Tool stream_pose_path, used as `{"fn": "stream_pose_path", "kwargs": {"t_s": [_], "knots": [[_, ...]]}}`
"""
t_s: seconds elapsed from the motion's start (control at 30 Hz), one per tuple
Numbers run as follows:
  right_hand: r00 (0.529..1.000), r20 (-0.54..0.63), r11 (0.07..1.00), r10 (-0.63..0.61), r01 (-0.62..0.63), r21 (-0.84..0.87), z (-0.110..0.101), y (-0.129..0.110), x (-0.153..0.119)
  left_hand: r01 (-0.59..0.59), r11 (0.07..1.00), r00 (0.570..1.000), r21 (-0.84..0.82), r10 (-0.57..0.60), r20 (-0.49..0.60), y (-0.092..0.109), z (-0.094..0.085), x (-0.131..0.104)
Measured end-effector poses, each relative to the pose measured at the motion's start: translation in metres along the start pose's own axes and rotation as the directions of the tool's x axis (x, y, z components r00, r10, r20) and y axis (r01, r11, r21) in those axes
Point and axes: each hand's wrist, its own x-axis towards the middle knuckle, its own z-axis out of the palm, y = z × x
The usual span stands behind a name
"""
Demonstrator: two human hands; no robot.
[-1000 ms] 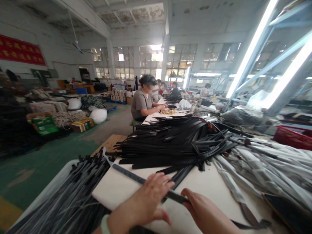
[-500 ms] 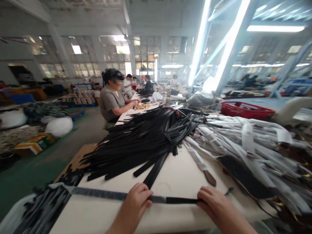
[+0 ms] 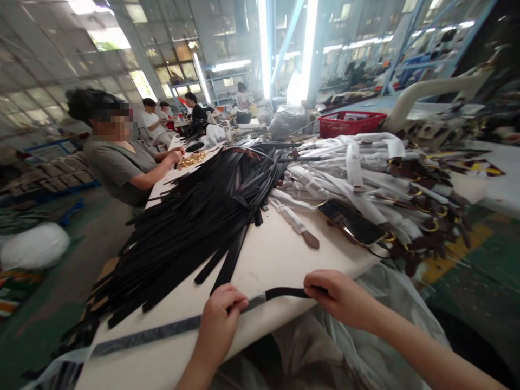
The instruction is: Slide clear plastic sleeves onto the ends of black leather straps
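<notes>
The left hand and right hand have fingers clamped on a long, flat, grey-and-black strip, whose span between them could twist if tugged unevenly.

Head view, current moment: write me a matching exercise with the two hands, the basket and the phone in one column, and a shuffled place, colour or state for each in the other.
1. Left hand
2. Right hand
3. Basket
4. Phone

A. Red, beyond the white-wrapped straps
B. Gripping the black end of the strip
C. Dark screen facing up
D. Closed on the strip's grey part

Pairs: 1-D, 2-B, 3-A, 4-C
</notes>
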Motion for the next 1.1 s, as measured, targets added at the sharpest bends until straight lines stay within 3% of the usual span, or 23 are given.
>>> {"fn": "stream_pose_path", "kwargs": {"t_s": [0.33, 0.47, 0.63, 0.77, 0.9, 1.1], "knots": [[1.000, -0.016, 0.998, 0.018, -0.019, -0.065, -0.010, 0.022, -0.009, -0.175, 0.984, 0.982, -0.018, 0.176, 0.072, 0.003, 0.026, 0.010], [0.998, 0.028, 0.997, -0.062, 0.063, -0.040, 0.001, 0.007, 0.002, -0.169, 0.985, 0.985, -0.020, 0.170, 0.036, 0.012, 0.034, 0.013], [0.996, 0.063, 0.983, -0.069, 0.079, -0.167, 0.025, -0.014, 0.020, -0.137, 0.990, 0.990, 0.012, 0.138, -0.030, 0.018, 0.038, 0.013], [0.998, 0.043, 0.970, -0.053, 0.061, -0.237, 0.022, 0.006, 0.008, -0.100, 0.995, 0.986, 0.020, 0.102, -0.133, 0.012, 0.039, 0.009], [0.999, 0.036, 0.995, -0.029, 0.032, -0.090, 0.011, 0.035, -0.009, -0.101, 0.995, 0.977, -0.021, 0.095, -0.189, 0.013, 0.046, 0.007], [0.999, -0.018, 0.998, -0.050, 0.049, -0.049, 0.014, 0.029, -0.002, -0.117, 0.992, 0.978, -0.043, 0.108, -0.180, 0.028, 0.053, 0.009]]}}
